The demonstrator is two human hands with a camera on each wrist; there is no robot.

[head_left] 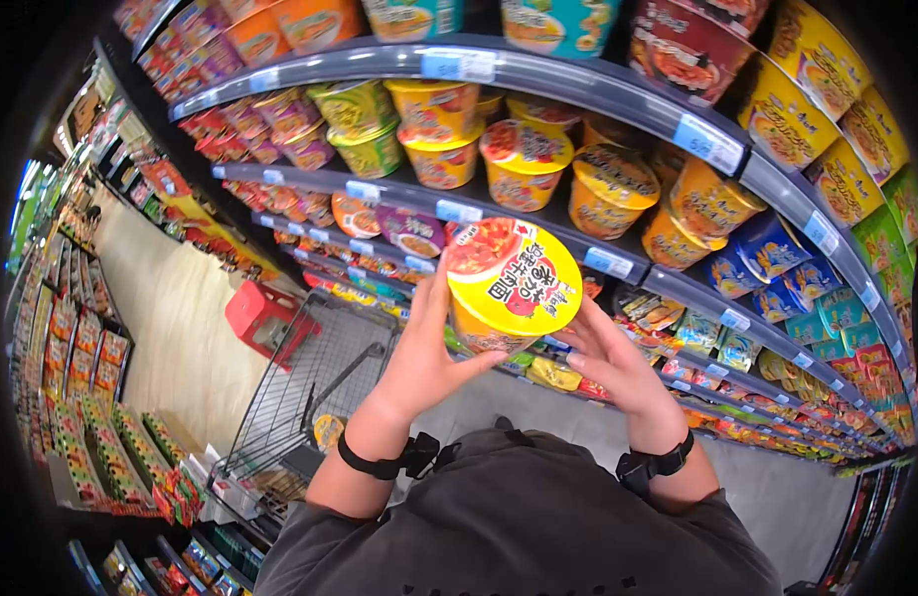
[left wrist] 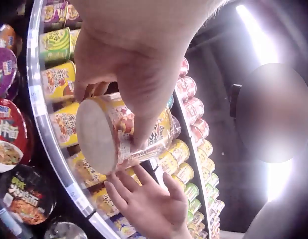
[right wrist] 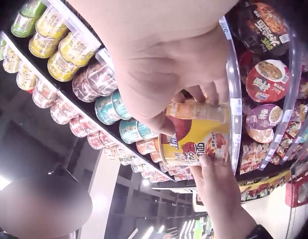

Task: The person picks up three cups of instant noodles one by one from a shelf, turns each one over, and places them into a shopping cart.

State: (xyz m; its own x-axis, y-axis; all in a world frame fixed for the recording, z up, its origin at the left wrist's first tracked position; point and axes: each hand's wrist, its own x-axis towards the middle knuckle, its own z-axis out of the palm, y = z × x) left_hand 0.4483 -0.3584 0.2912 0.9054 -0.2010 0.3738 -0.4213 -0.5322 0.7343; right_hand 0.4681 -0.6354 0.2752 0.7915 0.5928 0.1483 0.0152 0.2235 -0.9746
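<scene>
While the left hand point(head_left: 419, 348) grips the side of a round, yellow-lidded noodle tub point(head_left: 514, 283), the right hand point(head_left: 623, 363) lies at its opposite side, fingers loosely extended and grasping nothing; firm contact there is hard to confirm. Just beyond the tub runs a grey-edged display shelf point(head_left: 320, 183); to its left and lower stands a grey wire shopping cart point(head_left: 265, 422). Should the left thumb slacken, the smooth curved wall could slip, dropping it onto the grey floor point(head_left: 767, 497); squeezing too hard might dent the side.

Head view faces down; nearer wrist views share a cup point(left wrist: 116, 134).
</scene>
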